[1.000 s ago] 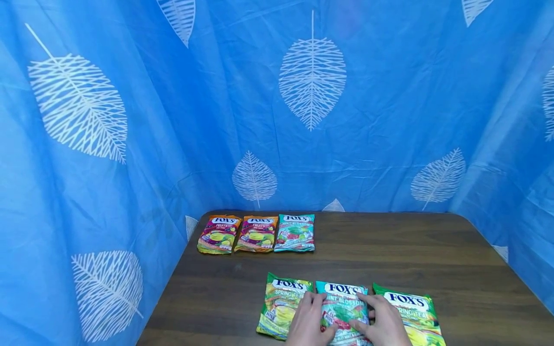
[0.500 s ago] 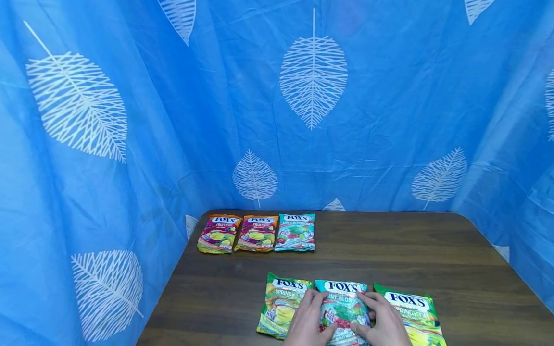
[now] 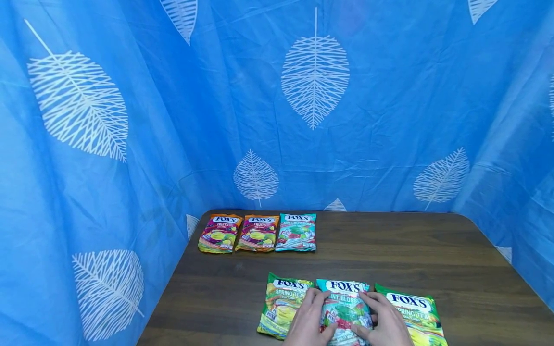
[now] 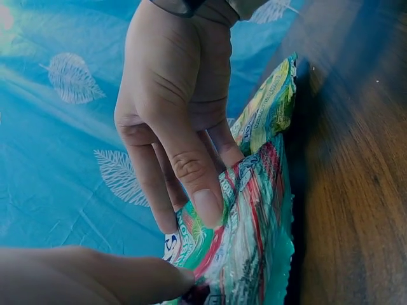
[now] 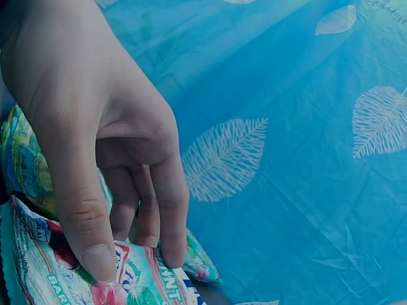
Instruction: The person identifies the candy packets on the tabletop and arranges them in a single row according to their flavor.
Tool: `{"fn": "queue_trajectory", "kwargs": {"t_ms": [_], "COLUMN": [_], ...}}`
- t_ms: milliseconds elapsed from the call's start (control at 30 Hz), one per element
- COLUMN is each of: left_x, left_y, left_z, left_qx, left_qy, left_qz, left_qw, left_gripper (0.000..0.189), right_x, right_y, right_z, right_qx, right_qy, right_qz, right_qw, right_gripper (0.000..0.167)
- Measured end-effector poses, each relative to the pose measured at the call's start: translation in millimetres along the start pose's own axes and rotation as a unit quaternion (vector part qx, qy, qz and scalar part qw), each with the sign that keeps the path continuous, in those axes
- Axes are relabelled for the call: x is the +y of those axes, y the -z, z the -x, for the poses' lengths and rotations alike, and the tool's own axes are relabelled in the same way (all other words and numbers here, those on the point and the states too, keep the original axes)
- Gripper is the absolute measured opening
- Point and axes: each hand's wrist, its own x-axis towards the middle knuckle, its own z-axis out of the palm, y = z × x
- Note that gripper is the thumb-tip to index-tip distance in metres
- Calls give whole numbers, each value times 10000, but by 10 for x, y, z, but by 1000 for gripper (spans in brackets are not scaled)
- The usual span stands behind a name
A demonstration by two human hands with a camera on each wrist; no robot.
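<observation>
A teal Fox's Mint Blossom candy bag (image 3: pixel 345 307) lies face up near the table's front edge, between my two hands. My left hand (image 3: pixel 306 321) grips its left side, thumb on the printed front and fingers bent at the edge. On the opposite side my right hand (image 3: pixel 387 321) holds it the same way, with the thumb (image 5: pixel 89 222) pressing the front. A green Spring Tea candy bag (image 3: pixel 272 310) is partly hidden behind my left hand. Another green Spring Tea bag (image 3: pixel 417 312) lies just right of my right hand.
Along the back left of the dark wooden table (image 3: pixel 389 254) are two orange-purple Fruits candy bags, the outer one (image 3: pixel 220 234) and the inner one (image 3: pixel 258 234), then a teal Mint Blossom bag (image 3: pixel 296 233). A blue leaf-print curtain (image 3: pixel 372 144) surrounds the table.
The held candy bag has shifted very slightly between my hands. Both hands keep their hold, and the other bags lie as before.
</observation>
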Motion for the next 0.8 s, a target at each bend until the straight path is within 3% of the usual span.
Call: {"fn": "queue_trajectory", "kwargs": {"t_ms": [367, 600, 800], "left_x": [47, 97, 147], "left_y": [97, 148, 181], "left_z": [26, 23, -5], "left_qx": [-169, -189, -122], "left_qy": [-322, -358, -497], "left_qz": [518, 496, 465], "left_qw": [9980, 9979, 9976], "left_gripper": [60, 59, 58], "right_x": [44, 17, -13], "right_y": [63, 91, 136], "right_z": [23, 16, 18], "right_qx": [200, 234, 386], "right_qy": [280, 196, 377], "right_qz": [-280, -250, -190], "right_qw": [9990, 9992, 9984], "right_gripper": [81, 82, 78]}}
